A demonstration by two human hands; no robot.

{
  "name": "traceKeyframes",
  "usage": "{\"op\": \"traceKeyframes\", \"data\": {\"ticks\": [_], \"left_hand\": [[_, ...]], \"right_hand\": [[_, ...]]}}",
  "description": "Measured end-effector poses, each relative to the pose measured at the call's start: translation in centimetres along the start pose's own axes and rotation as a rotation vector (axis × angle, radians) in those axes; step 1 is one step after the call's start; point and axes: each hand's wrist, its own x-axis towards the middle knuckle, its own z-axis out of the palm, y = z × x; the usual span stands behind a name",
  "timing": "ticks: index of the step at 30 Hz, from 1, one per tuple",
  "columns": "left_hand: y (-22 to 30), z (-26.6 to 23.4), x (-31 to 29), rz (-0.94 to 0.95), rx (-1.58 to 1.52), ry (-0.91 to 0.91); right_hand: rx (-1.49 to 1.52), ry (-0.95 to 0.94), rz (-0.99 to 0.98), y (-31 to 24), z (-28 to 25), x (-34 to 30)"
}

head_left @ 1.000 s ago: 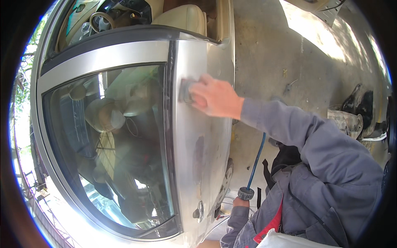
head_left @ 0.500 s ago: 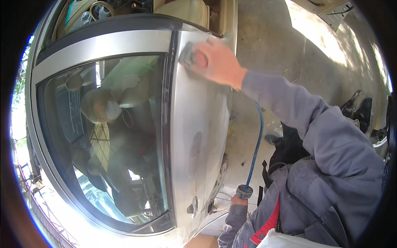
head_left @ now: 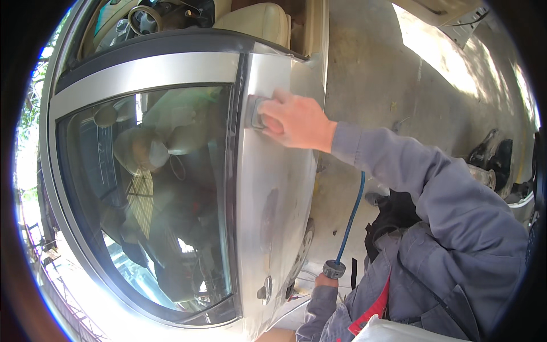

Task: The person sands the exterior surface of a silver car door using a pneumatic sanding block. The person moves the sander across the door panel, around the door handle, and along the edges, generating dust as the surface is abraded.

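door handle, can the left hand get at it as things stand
Probably yes: nothing visible stands between the left hand and the door handle, though the hand is occupied, holding a round grey piece.

Right grip (head_left: 302, 121) curled, arm (head_left: 399, 157) outstretched, left grip (head_left: 326, 280) low

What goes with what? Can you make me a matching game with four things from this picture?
Things:
1. right hand
2. hose
3. car seat
4. left hand

Clues:
A. cream
B. holding a round grey thing
C. holding a dark block on the car door
D. blue

Right pairs: 1-C, 2-D, 3-A, 4-B
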Motion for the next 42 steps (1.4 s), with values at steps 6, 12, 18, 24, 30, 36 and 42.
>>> {"op": "traceKeyframes", "data": {"ticks": [6,12,18,24,30,36,42], "left_hand": [[1.5,-0.6,-0.6,0.053,0.017,-0.033],[4.6,-2.9,-0.6,0.140,-0.008,-0.045],[7.0,-4.2,-0.2,0.083,-0.053,-0.038],[7.0,-4.1,0.5,0.107,-0.062,-0.060],[7.2,-3.6,-0.3,0.168,-0.157,-0.060],[6.2,-2.2,-1.1,0.154,-0.079,-0.059],[3.5,-0.4,-1.7,0.138,-0.091,0.008]], "right_hand": [[-0.078,0.041,-0.005,4.1,-1.7,4.6],[-0.086,-0.085,0.045,7.3,-3.6,8.4],[-0.050,-0.148,-0.040,8.3,-5.1,10.7],[-0.098,-0.174,-0.048,7.1,-4.9,9.0],[-0.108,-0.168,-0.015,5.1,-3.5,4.8],[-0.093,-0.195,-0.013,2.7,-1.4,1.0],[0.006,-0.102,-0.068,-2.1,1.3,-2.4]]}}
